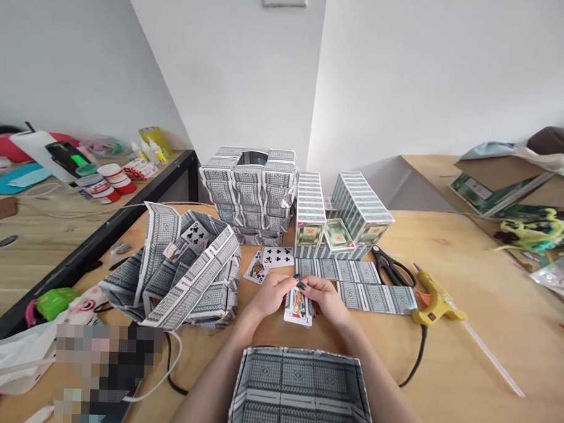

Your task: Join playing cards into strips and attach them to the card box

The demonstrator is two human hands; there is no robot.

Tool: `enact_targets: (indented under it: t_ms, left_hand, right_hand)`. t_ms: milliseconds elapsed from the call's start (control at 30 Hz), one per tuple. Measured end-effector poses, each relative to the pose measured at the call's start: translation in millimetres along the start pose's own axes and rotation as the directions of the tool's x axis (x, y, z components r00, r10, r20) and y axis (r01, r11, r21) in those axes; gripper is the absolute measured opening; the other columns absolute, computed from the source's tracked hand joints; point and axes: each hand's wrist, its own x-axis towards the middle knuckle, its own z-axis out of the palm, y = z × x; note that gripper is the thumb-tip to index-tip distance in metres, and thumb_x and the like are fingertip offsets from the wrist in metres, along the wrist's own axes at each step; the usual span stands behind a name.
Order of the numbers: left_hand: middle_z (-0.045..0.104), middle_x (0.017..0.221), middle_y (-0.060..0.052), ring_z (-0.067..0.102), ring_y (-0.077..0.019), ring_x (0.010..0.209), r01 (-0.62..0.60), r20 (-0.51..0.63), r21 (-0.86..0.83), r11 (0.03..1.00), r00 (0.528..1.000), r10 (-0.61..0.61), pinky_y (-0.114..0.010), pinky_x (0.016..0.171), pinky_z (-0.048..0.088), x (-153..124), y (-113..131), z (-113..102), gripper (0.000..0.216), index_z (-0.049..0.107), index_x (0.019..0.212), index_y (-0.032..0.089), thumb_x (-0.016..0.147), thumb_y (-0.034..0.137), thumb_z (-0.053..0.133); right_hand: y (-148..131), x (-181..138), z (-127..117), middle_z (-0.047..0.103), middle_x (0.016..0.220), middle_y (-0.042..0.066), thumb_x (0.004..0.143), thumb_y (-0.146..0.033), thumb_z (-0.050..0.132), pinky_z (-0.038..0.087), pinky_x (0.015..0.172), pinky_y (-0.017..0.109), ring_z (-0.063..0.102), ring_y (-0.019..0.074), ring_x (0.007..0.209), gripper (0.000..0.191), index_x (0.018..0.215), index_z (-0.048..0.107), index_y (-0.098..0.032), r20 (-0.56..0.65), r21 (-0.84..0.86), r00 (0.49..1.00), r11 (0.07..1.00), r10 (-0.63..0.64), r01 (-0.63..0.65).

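Note:
Between my two hands is a playing card (299,308) with a jack or similar court figure, face up. My left hand (275,293) pinches its far edge from the left, and my right hand (323,293) does so from the right, fingertips nearly touching. Just left of them lie loose face-up cards (278,257). Beyond and to the right, strips of joined cards (376,297) lie pattern side up. Nearest my body, below my wrists, stands an open box made of cards (299,366). Whether more cards sit under the held one is hidden.
A yellow glue gun (438,300) with a glue stick and black scissors (393,268) lie on the right. Card boxes (363,205) stack at the back beside a card-built structure (248,195). A card basket (191,276) stands left. Cables (175,368) cross the table.

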Motion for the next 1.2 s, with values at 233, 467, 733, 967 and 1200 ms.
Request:
enact_targets:
  t_ms: [233,467,733,967,1200]
  left_hand:
    - [0.041,0.053,0.003,0.038,-0.0088,0.051,-0.052,-0.173,0.062,0.997,0.983,0.062,-0.021,0.048,0.03,6.1,-0.8,3.8,0.035,0.041,0.054,0.016,0.077,0.04,0.047]
    - [0.053,0.062,0.002,0.049,-0.0098,0.051,-0.005,-0.242,-0.058,0.998,0.97,-0.009,-0.02,0.044,0.038,7.7,-3.8,2.6,0.022,0.054,0.075,0.015,0.066,0.034,0.063]
    - [0.057,0.062,0.001,0.052,-0.0127,0.057,-0.036,-0.293,-0.037,0.999,0.956,0.023,-0.023,0.053,0.043,13.9,-10.4,-2.5,0.02,0.057,0.065,0.014,0.064,0.032,0.064]
    - [0.047,0.054,0.004,0.044,-0.0104,0.053,-0.031,-0.321,0.085,0.996,0.945,0.057,-0.02,0.049,0.033,12.2,-11.1,-2.8,0.019,0.05,0.056,0.014,0.067,0.029,0.058]
    - [0.049,0.059,0.002,0.047,-0.0108,0.056,-0.085,-0.422,-0.054,0.995,0.905,0.055,-0.02,0.05,0.039,10.1,-3.1,1.6,0.022,0.053,0.064,0.015,0.075,0.034,0.05]
  right_hand:
    - [0.7,5.2,1.0,0.046,0.047,-0.005,0.066,-0.045,0.063,0.026,0.034,0.019,0.037,0.0061,0.036,0.03,0.064,0.053,-0.017,-0.191,0.046,0.982,0.999,-0.009,0.018]
    - [2.5,9.6,3.4,0.054,0.056,-0.004,0.069,-0.048,0.062,0.042,0.043,0.022,0.053,0.0107,0.044,0.033,0.079,0.05,-0.019,-0.269,0.119,0.957,0.983,-0.106,0.142]
    - [5.9,7.8,-2.6,0.06,0.07,-0.001,0.07,-0.038,0.064,0.048,0.067,0.029,0.059,0.0147,0.068,0.023,0.081,0.057,-0.018,-0.288,-0.08,0.919,0.963,-0.269,0.257]
    - [5.8,9.3,-3.2,0.059,0.061,-0.002,0.069,-0.037,0.064,0.045,0.057,0.026,0.056,0.0131,0.058,0.032,0.093,0.059,-0.016,-0.335,-0.074,0.912,0.972,-0.236,0.224]
    - [7.0,11.6,0.9,0.061,0.053,-0.001,0.06,-0.042,0.071,0.041,0.038,0.022,0.052,0.0107,0.038,0.035,0.071,0.05,-0.017,-0.389,0.066,0.911,0.982,-0.137,0.176]
